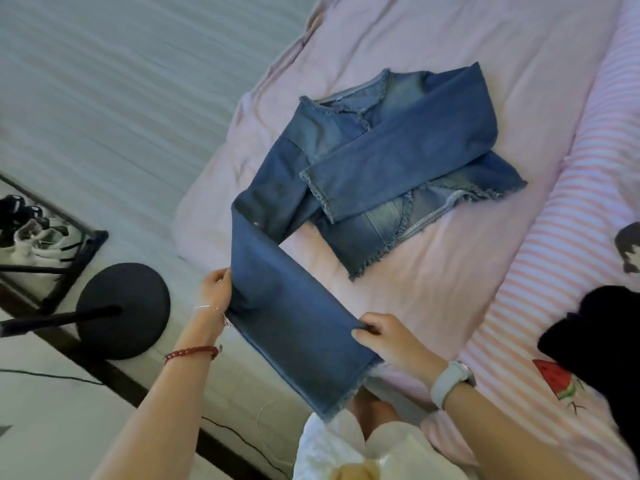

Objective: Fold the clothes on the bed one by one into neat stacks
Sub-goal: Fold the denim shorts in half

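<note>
I have the denim jacket [374, 161] spread on the pink bed [450, 64] ahead of both hands, one sleeve already crossed over its front. My left hand [216, 292] and right hand [388, 336] each pinch an edge of the other sleeve [294, 313], wrists bent, holding it taut, I judge, for folding across.

— What's down at the left of the frame?
— A round black stand base [123, 310] on the pale floor [45, 427], a dark shoe rack [52, 244] just beyond it.
— And upper left?
— A pale ribbed curtain [114, 81]. Soft, even daylight. The bed's pink sheet [433, 46] fills the right.
</note>
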Available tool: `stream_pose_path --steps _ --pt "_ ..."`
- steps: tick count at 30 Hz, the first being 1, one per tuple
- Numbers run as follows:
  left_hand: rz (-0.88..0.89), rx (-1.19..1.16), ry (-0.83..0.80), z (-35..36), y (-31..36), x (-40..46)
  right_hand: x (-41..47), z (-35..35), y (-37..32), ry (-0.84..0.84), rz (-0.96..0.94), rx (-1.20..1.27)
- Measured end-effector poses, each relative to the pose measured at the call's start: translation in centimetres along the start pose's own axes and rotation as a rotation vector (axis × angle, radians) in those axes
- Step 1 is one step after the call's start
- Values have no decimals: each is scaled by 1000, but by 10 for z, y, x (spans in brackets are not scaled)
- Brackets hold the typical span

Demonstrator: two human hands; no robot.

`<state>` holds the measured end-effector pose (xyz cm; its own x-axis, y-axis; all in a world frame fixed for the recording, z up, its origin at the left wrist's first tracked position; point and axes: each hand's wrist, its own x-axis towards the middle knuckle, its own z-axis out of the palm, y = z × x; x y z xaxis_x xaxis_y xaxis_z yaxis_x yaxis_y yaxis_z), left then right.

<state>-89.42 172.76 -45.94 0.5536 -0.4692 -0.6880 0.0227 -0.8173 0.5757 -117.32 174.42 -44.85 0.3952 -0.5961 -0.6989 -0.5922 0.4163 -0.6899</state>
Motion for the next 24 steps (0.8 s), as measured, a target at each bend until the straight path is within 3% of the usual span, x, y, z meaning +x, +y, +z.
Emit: stream_pose_path --steps 2,4,6,8,11,15,21,24 --pt "-7 0 -53 -3 12 -8 -1 -8 -4 61 13 -53" --pt "-6 -37 -37 1 24 -15 -1 -14 -10 -8 28 -243" --pt "-6 -53 -49 5 31 -21 -3 -19 -16 -52 14 -278" --pt "-41 -67 -116 9 34 -25 -7 -29 -28 65 -51 -86" --pt "-105 -21 -179 12 35 -27 -5 -58 -51 408 -180 34" --pt "190 303 -160 22 58 -10 6 -97 -91 673 -299 -149" --pt "619 544 -417 66 136 28 25 -180 -143 986 -331 -522" --pt "775 706 -440 97 181 54 39 -229 -168 1047 -357 -602"
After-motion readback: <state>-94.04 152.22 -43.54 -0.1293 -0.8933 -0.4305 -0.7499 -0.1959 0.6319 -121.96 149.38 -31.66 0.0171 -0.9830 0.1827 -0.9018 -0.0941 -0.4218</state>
